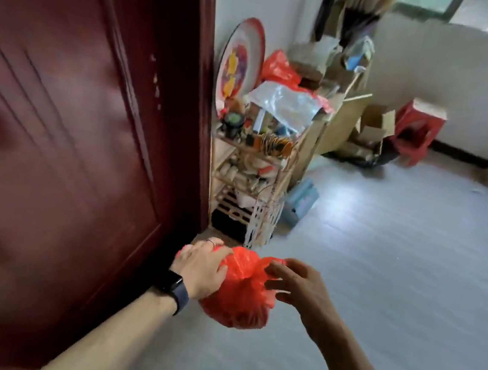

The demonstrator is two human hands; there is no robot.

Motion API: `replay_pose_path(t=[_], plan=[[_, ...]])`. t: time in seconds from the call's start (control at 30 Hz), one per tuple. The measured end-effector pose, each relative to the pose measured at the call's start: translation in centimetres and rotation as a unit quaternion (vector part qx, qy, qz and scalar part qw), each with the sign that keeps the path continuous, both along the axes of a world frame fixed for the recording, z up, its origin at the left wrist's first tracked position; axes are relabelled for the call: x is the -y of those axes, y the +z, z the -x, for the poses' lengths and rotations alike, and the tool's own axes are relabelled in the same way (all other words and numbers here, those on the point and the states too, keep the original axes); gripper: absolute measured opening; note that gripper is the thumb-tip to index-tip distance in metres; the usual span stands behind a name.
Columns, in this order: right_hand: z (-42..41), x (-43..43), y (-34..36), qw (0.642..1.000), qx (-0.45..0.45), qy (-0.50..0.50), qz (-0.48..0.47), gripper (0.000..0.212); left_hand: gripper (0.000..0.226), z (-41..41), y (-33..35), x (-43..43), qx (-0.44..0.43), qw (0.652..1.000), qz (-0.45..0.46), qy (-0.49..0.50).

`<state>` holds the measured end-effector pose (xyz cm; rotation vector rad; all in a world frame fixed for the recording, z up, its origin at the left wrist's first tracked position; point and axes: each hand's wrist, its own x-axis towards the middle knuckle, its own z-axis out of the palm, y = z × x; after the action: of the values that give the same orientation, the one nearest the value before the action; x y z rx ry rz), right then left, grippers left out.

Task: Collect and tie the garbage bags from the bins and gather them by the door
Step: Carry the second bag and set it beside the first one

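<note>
bag (240, 285) is thin crinkly red plastic with a bit of shine, door (55, 125) is dark red wood with a glossy lacquer, floor (382, 269) looks smooth with a soft sheen, rack (246, 185) is bare pale wood, boxes (375, 125) behind are matt cardboard

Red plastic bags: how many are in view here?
2. One red bag is held by the left hand and right hand, low beside the door. The other red bag sits atop the shelf rack beyond. Others may be hidden in clutter.
</note>
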<state>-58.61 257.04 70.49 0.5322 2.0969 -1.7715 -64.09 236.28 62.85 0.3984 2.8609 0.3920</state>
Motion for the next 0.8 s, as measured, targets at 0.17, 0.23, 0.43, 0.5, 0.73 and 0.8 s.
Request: replay_pose_path(t=[0.17, 0.23, 0.43, 0.5, 0.73, 0.8], plan=[[0.7, -11.1, 6.7, 0.987, -0.092, -0.128, 0.040, 0.014, 0.056, 4.7, 9.1, -10.0, -0.110, 0.991, -0.036, -0.060], [1.6, -15.8, 7.9, 0.982, -0.109, -0.150, 0.036, 0.015, 0.051, 6.5, 11.1, -14.5, -0.133, 0.986, -0.027, -0.093], [4.8, -29.2, 9.9, 0.975, -0.130, -0.181, 0.008, 0.017, 0.051, 12.4, 14.6, -29.0, -0.138, 0.973, -0.013, -0.185], [5.6, -34.1, 10.3, 0.967, -0.142, -0.209, 0.002, 0.012, 0.053, 14.5, 15.5, -34.1, -0.135, 0.970, -0.020, -0.199], [9.3, -50.3, 11.6, 0.944, -0.159, -0.281, -0.069, 0.016, 0.052, 22.0, 16.2, -49.9, -0.138, 0.952, -0.055, -0.266], [10.9, -55.1, 11.4, 0.932, -0.158, -0.318, -0.078, 0.016, 0.052, 25.3, 15.6, -55.1, -0.134, 0.946, -0.059, -0.288]])
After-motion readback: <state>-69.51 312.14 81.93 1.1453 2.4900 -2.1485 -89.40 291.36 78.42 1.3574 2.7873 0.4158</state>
